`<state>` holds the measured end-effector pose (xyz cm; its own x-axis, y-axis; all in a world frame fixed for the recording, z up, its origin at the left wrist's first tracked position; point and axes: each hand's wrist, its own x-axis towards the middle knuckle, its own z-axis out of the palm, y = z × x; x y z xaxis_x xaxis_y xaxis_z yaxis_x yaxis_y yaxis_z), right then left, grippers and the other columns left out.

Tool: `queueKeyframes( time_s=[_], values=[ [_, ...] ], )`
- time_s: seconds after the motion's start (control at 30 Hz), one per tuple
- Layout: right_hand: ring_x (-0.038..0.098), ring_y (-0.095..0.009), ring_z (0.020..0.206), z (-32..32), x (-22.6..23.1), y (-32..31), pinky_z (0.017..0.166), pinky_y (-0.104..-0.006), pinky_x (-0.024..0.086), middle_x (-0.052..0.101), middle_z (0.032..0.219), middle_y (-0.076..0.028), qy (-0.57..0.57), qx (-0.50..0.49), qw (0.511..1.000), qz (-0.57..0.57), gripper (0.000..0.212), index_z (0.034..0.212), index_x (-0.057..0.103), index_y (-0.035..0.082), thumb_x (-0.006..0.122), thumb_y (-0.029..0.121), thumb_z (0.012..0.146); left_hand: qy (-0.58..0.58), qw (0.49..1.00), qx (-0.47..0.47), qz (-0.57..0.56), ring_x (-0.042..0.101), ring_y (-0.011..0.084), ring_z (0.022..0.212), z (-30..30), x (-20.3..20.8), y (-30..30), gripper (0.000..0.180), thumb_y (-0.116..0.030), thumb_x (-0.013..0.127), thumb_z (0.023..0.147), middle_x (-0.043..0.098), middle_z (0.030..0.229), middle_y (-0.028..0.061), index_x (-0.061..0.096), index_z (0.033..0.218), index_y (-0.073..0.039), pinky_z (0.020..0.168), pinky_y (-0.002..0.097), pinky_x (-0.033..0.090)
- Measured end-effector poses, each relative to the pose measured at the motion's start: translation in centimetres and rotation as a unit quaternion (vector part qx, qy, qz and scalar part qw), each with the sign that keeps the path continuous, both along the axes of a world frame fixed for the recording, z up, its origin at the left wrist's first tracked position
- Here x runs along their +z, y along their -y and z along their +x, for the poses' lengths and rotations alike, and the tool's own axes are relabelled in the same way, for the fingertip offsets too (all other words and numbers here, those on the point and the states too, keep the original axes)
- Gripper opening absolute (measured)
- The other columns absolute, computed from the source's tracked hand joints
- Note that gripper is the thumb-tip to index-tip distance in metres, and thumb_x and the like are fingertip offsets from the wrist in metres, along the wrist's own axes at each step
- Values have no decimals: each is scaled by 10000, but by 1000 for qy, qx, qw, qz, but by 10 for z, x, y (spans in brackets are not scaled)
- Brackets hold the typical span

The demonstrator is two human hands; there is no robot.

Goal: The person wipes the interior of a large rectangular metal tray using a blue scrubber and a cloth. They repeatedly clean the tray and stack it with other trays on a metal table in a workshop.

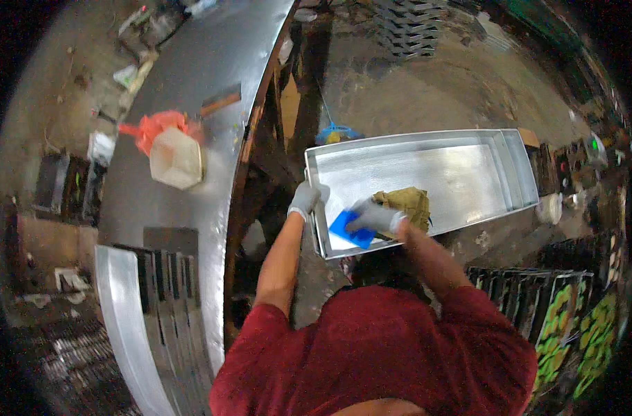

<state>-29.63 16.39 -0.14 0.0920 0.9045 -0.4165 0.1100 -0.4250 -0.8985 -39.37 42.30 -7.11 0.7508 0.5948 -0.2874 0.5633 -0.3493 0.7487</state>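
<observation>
In front of me a long, shallow metal tray point(461, 166) with raised walls lies at a slight tilt. My left hand point(306, 199), in a grey glove, is closed over the tray's left end wall. Inside, near the left front corner, my gloved right hand point(373, 216) presses a flat blue pad point(349, 231) against the metal; whether it is a sponge or a cloth I cannot tell. A crumpled olive-brown cloth point(407, 202) lies in the tray just beyond the right wrist, partly hidden by it.
At left runs a metal-topped table point(212, 62) bearing a whitish container point(175, 159), a red plastic bag point(162, 126) and long metal strips point(170, 291). A blue net bag point(335, 133) sits behind the tray. Stacked metal parts point(407, 28) stand far off; dark racks point(517, 295) are at right.
</observation>
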Motion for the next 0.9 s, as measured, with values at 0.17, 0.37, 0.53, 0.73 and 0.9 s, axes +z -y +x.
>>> queueKeyframes(
  time_s=[0.17, 0.37, 0.53, 0.73, 0.9],
  values=[
    [669, -143, 825, 160, 39, 121, 722, -336, 582, 711, 971, -34, -85, -331, 937, 80, 282, 1122, 701, 71, 746, 217, 885, 292, 950, 87, -76, 694, 239, 925, -54, 133, -13, 455, -62, 641, 870, 718, 1107, 132, 614, 1313, 41, 815, 355, 557],
    [693, -267, 994, 144, 81, 18, 904, -406, 550, 731, 1087, -120, 325, -372, 849, 189, 358, 1185, 700, 66, 725, 285, 902, 380, 915, 132, -23, 640, 263, 1146, -53, 234, -18, 701, 18, 598, 837, 637, 1324, 182, 438, 1519, 22, 1006, 360, 503],
    [711, -377, 916, -23, 107, -90, 813, -502, 556, 727, 989, -190, 551, -98, 808, 183, 246, 1008, 758, 78, 675, 238, 841, 417, 898, 91, 104, 688, 232, 983, -4, 276, -2, 496, -32, 648, 850, 730, 1163, 137, 609, 1337, 51, 881, 356, 537],
    [723, -358, 784, -14, 117, -103, 735, -505, 560, 709, 759, -170, 586, -17, 803, 104, 194, 767, 771, 49, 668, 209, 801, 377, 912, 96, 134, 618, 295, 1230, 6, 302, 31, 643, 56, 582, 729, 639, 1290, 210, 561, 1372, 78, 1090, 387, 450],
    [703, -404, 771, 19, 41, -136, 723, -517, 550, 721, 803, -167, 661, -203, 658, 298, 166, 794, 754, 58, 647, 183, 819, 421, 894, 44, 149, 603, 304, 1244, 33, 333, 74, 670, 104, 549, 693, 634, 1286, 204, 579, 1360, 40, 1111, 406, 436]
  ],
)
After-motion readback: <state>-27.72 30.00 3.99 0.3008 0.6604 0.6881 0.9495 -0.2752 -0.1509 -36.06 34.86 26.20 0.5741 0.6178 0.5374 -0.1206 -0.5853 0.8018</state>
